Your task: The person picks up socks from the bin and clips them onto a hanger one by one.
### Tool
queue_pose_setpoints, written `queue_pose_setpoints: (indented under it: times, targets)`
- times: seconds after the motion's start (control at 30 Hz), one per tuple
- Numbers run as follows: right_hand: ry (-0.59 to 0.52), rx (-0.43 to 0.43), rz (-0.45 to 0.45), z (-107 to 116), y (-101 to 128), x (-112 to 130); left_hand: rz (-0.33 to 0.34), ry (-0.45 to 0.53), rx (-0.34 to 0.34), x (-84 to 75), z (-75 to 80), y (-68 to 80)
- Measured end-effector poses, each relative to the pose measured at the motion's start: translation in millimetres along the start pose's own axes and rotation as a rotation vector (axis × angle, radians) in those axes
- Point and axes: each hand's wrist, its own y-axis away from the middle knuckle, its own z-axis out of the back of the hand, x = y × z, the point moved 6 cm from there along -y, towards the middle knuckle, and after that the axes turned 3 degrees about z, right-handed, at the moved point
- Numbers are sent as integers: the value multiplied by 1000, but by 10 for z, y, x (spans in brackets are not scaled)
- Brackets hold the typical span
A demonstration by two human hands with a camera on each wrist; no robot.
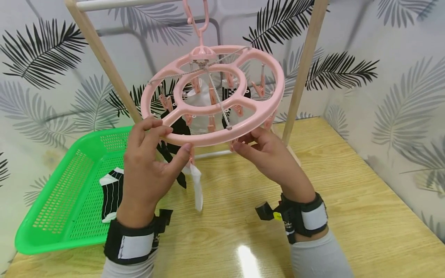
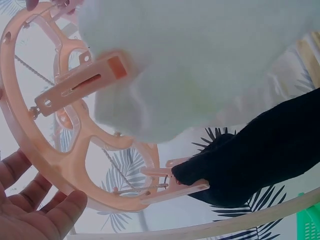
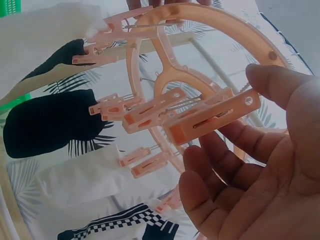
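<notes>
A pink round drying hanger (image 1: 208,139) with dangling clothespins hangs tilted in the head view. My left hand (image 1: 146,170) grips its near rim, fingers over the top and thumb at the front. Under the rim to the right, my right hand (image 1: 267,158) holds a pink clothespin (image 3: 215,117) between thumb and fingers; nothing is clipped in that pin. A white sock (image 2: 200,65) hangs from a pin near my left hand, with a black sock (image 2: 260,150) clipped beside it. Farther round are another white sock (image 3: 85,177) and a checkered sock (image 3: 125,220).
On the wooden table (image 1: 226,216), a green basket (image 1: 45,216) stands at the left with a black striped sock (image 1: 112,193) in it. A wooden frame (image 1: 306,65) with a white top bar (image 1: 121,4) surrounds the hanger. Behind is a leaf-patterned wall covering (image 1: 389,100).
</notes>
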Motion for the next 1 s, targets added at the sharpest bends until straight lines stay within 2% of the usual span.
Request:
queue_pose_setpoints:
  times: [0.23, 0.47, 0.8, 1.0]
  targets:
    - [-34, 27, 11, -38, -11, 4, -7, 20, -21, 10, 21, -16]
    - [22, 41, -46, -61, -1, -16, -10, -9, 1, 25, 32, -21]
    - [41, 47, -115, -130, -4, -66, -29, -33, -7, 34, 34, -39]
    - [93, 51, -124, -178, -21, -99, -12, -4, -22, 52, 35, -29]
